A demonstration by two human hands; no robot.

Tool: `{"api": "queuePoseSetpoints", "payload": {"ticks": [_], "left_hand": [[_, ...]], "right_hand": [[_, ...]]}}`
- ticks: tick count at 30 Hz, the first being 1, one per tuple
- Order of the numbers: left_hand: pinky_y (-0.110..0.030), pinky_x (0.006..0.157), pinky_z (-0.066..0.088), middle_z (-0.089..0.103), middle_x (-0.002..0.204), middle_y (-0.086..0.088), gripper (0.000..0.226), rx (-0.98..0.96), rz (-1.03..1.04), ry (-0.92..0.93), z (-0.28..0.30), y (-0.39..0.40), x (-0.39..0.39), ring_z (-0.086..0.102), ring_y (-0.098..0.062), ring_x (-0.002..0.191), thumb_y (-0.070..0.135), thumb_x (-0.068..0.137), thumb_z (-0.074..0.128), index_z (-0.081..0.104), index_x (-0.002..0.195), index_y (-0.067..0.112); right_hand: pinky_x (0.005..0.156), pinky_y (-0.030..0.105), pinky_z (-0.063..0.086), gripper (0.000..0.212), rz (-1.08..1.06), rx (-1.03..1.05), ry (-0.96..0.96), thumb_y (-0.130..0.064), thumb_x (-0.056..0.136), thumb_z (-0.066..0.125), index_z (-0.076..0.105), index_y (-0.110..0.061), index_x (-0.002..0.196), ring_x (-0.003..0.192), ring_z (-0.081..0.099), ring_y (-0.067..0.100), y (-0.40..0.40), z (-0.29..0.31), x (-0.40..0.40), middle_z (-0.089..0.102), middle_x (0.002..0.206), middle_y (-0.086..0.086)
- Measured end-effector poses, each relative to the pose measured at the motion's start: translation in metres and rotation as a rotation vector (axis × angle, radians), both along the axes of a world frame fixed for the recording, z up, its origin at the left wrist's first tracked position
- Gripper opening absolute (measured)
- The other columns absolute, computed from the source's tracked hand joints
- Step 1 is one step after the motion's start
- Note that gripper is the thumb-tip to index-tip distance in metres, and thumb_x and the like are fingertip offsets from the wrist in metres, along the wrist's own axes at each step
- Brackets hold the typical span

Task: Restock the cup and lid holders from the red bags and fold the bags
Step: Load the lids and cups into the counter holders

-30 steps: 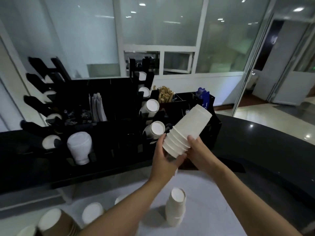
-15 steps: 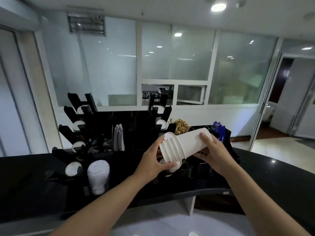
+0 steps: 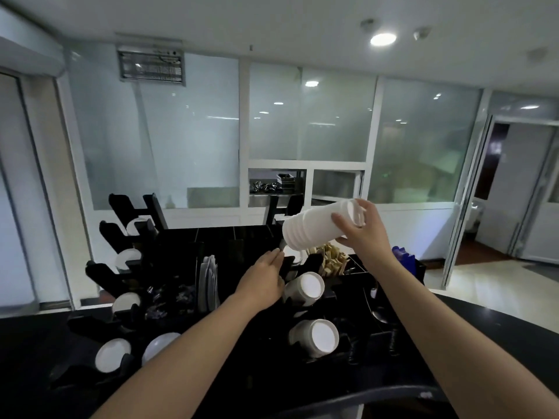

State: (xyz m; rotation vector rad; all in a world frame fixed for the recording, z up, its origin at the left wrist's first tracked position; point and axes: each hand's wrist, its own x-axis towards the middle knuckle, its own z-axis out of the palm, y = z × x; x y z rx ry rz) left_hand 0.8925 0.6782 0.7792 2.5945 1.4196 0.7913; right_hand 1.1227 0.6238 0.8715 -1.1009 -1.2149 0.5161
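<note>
A: Where is the stack of white cups?

B: In the air above the black holder rack, lying nearly on its side, rims toward the left and slightly down. The right hand grips it near the base end, thumb across the front and fingers curled over the bottom.

A: And the left hand?

B: Lower, just below the rims of the stack, not touching it. Its fingers are straight and relaxed, tips resting at the edge of an upper slot in the right-hand column of the rack; it holds nothing.

A: What sits beneath?

B: Two slots in that column carry cups already: an upper cup stack just beside the left hand and a lower cup stack under it. White lids show in the slanted slots at the left.

A: Room to move?

B: Open air lies above the rack up to the glass partition. Wooden stirrers stand directly under the held stack, near it.
</note>
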Motion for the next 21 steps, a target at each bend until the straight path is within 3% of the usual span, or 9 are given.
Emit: {"api": "queuePoseSetpoints", "payload": {"ticks": [2, 4, 7, 8, 14, 18, 21], "left_hand": [[-0.042, 0.115, 0.038, 0.033, 0.161, -0.009, 0.068, 0.044, 0.002, 0.039, -0.004, 0.005, 0.000, 0.027, -0.027, 0.150, 0.010, 0.093, 0.048, 0.028, 0.158, 0.011], [-0.041, 0.115, 0.038, 0.038, 0.159, -0.007, 0.068, 0.113, 0.021, 0.065, -0.007, 0.009, -0.002, 0.027, -0.025, 0.151, 0.010, 0.092, 0.048, 0.030, 0.157, 0.012], [-0.039, 0.117, 0.035, 0.039, 0.159, -0.004, 0.068, 0.156, 0.035, 0.089, -0.012, 0.012, -0.003, 0.024, -0.023, 0.151, 0.013, 0.093, 0.048, 0.029, 0.158, 0.014], [-0.038, 0.117, 0.034, 0.039, 0.159, -0.004, 0.068, 0.159, 0.035, 0.088, -0.014, 0.013, -0.003, 0.023, -0.023, 0.151, 0.013, 0.093, 0.048, 0.028, 0.158, 0.014], [-0.036, 0.114, 0.036, 0.040, 0.157, -0.002, 0.066, 0.145, 0.022, 0.051, -0.019, 0.017, -0.001, 0.020, -0.021, 0.152, 0.013, 0.095, 0.047, 0.027, 0.158, 0.014], [-0.035, 0.113, 0.038, 0.043, 0.154, -0.004, 0.065, 0.139, 0.039, 0.045, -0.022, 0.018, -0.001, 0.022, -0.021, 0.151, 0.013, 0.097, 0.046, 0.026, 0.159, 0.014], [-0.034, 0.114, 0.037, 0.044, 0.153, -0.004, 0.065, 0.141, 0.045, 0.042, -0.024, 0.018, -0.001, 0.023, -0.020, 0.151, 0.015, 0.098, 0.044, 0.024, 0.160, 0.014]], "right_hand": [[0.080, 0.044, 0.063, 0.059, -0.045, -0.021, -0.193, -0.058, 0.072, 0.080, 0.047, -0.051, 0.121, 0.109, 0.064, 0.023, 0.018, 0.001, -0.006, 0.051, 0.118, -0.021], [0.083, 0.043, 0.061, 0.067, -0.074, -0.050, -0.296, -0.057, 0.077, 0.079, 0.044, -0.044, 0.133, 0.112, 0.063, 0.024, 0.035, 0.000, -0.011, 0.051, 0.125, -0.014], [0.071, 0.021, 0.050, 0.070, -0.127, -0.079, -0.403, -0.055, 0.080, 0.078, 0.045, -0.035, 0.139, 0.108, 0.058, 0.019, 0.053, 0.000, -0.018, 0.053, 0.124, -0.008], [0.071, 0.020, 0.047, 0.070, -0.138, -0.087, -0.435, -0.054, 0.080, 0.078, 0.045, -0.034, 0.139, 0.107, 0.057, 0.018, 0.057, -0.001, -0.019, 0.053, 0.122, -0.009], [0.069, 0.021, 0.045, 0.071, -0.130, -0.182, -0.519, -0.049, 0.079, 0.080, 0.045, -0.033, 0.139, 0.105, 0.055, 0.017, 0.082, -0.014, -0.032, 0.052, 0.120, -0.009], [0.084, 0.028, 0.041, 0.072, -0.092, -0.241, -0.804, -0.040, 0.080, 0.082, 0.047, -0.027, 0.141, 0.107, 0.054, 0.018, 0.098, -0.036, -0.040, 0.058, 0.129, -0.001], [0.084, 0.031, 0.044, 0.072, -0.084, -0.294, -0.909, -0.038, 0.080, 0.081, 0.046, -0.029, 0.143, 0.115, 0.057, 0.024, 0.107, -0.048, -0.040, 0.059, 0.134, 0.002]]}}
